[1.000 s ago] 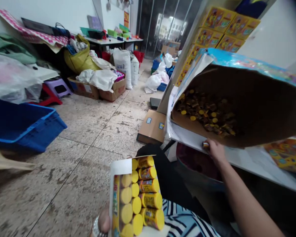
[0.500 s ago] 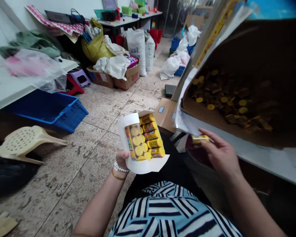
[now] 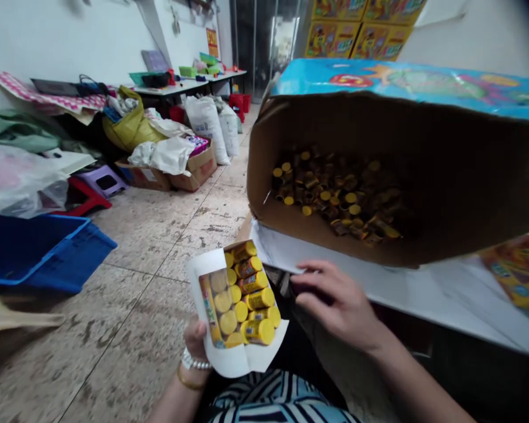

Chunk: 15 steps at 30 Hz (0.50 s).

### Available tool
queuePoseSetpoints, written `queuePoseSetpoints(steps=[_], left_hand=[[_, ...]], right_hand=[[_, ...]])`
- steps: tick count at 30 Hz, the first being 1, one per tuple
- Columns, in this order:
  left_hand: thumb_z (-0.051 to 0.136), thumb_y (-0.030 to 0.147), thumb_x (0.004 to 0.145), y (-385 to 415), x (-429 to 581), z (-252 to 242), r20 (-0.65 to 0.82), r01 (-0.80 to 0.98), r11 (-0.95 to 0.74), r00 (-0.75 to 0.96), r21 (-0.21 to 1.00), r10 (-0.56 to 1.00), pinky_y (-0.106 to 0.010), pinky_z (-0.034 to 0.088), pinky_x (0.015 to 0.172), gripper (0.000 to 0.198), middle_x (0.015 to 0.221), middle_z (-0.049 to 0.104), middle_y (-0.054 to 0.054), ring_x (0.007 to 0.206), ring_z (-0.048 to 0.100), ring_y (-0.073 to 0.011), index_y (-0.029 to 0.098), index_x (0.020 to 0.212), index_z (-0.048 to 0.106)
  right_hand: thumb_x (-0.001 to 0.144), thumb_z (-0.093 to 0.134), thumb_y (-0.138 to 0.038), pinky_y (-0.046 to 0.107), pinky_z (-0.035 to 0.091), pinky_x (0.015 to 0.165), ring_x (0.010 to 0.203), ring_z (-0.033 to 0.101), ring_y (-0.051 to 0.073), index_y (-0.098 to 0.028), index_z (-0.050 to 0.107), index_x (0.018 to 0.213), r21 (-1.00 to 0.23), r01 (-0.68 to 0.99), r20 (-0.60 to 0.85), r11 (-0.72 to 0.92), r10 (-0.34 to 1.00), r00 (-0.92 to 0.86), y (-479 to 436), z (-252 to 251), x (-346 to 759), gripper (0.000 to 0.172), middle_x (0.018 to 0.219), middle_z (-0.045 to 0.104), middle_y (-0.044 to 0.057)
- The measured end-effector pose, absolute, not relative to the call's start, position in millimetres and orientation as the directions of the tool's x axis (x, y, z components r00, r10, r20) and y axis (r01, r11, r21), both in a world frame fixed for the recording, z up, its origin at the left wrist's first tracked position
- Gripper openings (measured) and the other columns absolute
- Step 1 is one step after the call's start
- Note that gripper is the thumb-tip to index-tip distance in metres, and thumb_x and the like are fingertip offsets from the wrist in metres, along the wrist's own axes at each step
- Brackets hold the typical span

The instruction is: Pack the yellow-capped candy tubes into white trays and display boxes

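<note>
My left hand (image 3: 196,339) grips the near-left edge of an open white carton (image 3: 255,359) with a see-through window. Inside it, small yellow tubs (image 3: 256,298) with round lids stand in rows, and several lie on their sides toward the open side. My right hand (image 3: 335,299) hovers to the right of the carton, thumb and fingers apart, with no tub visible between them. Beyond it, a large cardboard box (image 3: 441,249) lies with its open side facing me, and a heap of loose tubs (image 3: 350,200) rests inside.
The big box rests on a white-topped table (image 3: 405,288), beside a printed yellow package (image 3: 522,273). Stacked yellow boxes (image 3: 335,38) rise behind. On the left are a blue crate (image 3: 77,258), a cream stool (image 3: 9,314), a purple stool (image 3: 103,179) and white sacks (image 3: 207,126).
The tub held by my right hand is gone from its fingers, and another tub lies at the carton's near end. My view has swung right, toward the large box.
</note>
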<state>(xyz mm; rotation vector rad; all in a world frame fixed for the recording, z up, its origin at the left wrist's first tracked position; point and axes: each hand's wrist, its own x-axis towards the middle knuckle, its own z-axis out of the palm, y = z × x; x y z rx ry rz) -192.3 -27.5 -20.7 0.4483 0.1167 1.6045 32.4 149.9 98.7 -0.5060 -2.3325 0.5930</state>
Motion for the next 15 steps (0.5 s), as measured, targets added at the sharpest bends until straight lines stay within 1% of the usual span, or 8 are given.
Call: queuePoseSetpoints(steps=[2,4,5,6,7,9,12,15], left_hand=[[0.053,0.033,0.092,-18.8,-191.0,-21.0,0.309,-0.953,-0.092,0.002,0.288,0.951,-0.031,0.05,0.105,0.047,0.128,0.07,-0.004,0.125,0.062,-0.0207,0.029,0.139,0.056],[0.045,0.039,0.096,-8.7,-190.7,-20.5,0.37,-0.963,-0.089,0.011,0.253,0.929,-0.033,0.044,0.111,0.047,0.138,0.063,-0.004,0.132,0.056,-0.0205,0.029,0.141,0.054],[0.043,0.044,0.097,-4.1,-190.5,-20.7,0.368,-0.964,-0.094,0.004,0.247,0.93,-0.035,0.04,0.115,0.049,0.142,0.06,-0.004,0.134,0.053,-0.0216,0.029,0.143,0.052],[0.042,0.05,0.096,0.0,-190.2,-21.3,0.351,-0.963,-0.108,-0.016,0.247,0.936,-0.039,0.036,0.118,0.053,0.144,0.058,-0.004,0.137,0.051,-0.023,0.03,0.145,0.049],[0.042,0.055,0.095,3.2,-190.0,-22.1,0.317,-0.959,-0.126,-0.04,0.255,0.948,-0.042,0.032,0.12,0.057,0.145,0.057,-0.004,0.139,0.048,-0.0246,0.031,0.146,0.046],[0.045,0.06,0.092,6.9,-190.2,-24.0,0.23,-0.945,-0.14,-0.072,0.294,0.97,-0.047,0.028,0.121,0.059,0.144,0.058,-0.003,0.141,0.044,-0.0266,0.035,0.146,0.046],[0.057,0.053,0.089,7.8,-192.8,-24.4,0.134,-0.933,-0.124,-0.083,0.338,0.988,-0.046,0.034,0.119,0.053,0.133,0.067,-0.002,0.133,0.054,-0.026,0.037,0.139,0.054],[0.066,0.043,0.083,7.8,-196.0,-21.1,0.065,-0.923,-0.122,-0.106,0.364,0.992,-0.047,0.043,0.113,0.049,0.117,0.075,-0.005,0.117,0.067,-0.0268,0.031,0.131,0.062]], right_hand=[[0.092,0.059,-0.038,0.041,0.052,0.094,0.107,0.064,0.025,-0.023,0.073,0.106,-0.421,0.496,0.539,0.759,0.649,-0.536,195.4,99.8,57.4,0.024,0.114,0.068,0.011],[0.092,0.057,-0.044,0.046,0.051,0.091,0.11,0.061,0.032,-0.019,0.072,0.11,-0.258,0.822,0.505,0.507,0.796,-0.333,238.8,93.6,79.8,0.034,0.115,0.066,0.016],[0.093,0.055,-0.045,0.047,0.051,0.087,0.109,0.06,0.035,-0.017,0.071,0.114,-0.177,0.907,0.461,0.382,0.846,-0.266,256.2,87.9,88.3,0.039,0.116,0.065,0.018],[0.093,0.054,-0.046,0.047,0.051,0.084,0.108,0.059,0.036,-0.016,0.07,0.117,-0.1,0.947,0.424,0.305,0.874,-0.237,269.3,81.3,94.2,0.042,0.118,0.063,0.02],[0.093,0.053,-0.047,0.046,0.05,0.082,0.108,0.058,0.037,-0.015,0.069,0.119,-0.034,0.959,0.4,0.28,0.883,-0.244,278.0,74.5,97.3,0.044,0.118,0.061,0.022],[0.093,0.052,-0.048,0.048,0.047,0.085,0.108,0.056,0.037,-0.014,0.07,0.117,0.055,0.941,0.43,0.335,0.843,-0.325,283.8,64.0,95.0,0.045,0.118,0.059,0.023],[0.092,0.051,-0.052,0.05,0.042,0.089,0.11,0.052,0.038,-0.012,0.071,0.113,0.13,0.902,0.541,0.412,0.733,-0.413,280.5,61.4,77.3,0.049,0.117,0.059,0.023],[0.094,0.049,-0.051,0.049,0.04,0.091,0.104,0.053,0.034,-0.011,0.07,0.112,0.188,0.834,0.48,0.519,0.692,-0.539,286.4,67.2,56.4,0.048,0.109,0.063,0.02]])
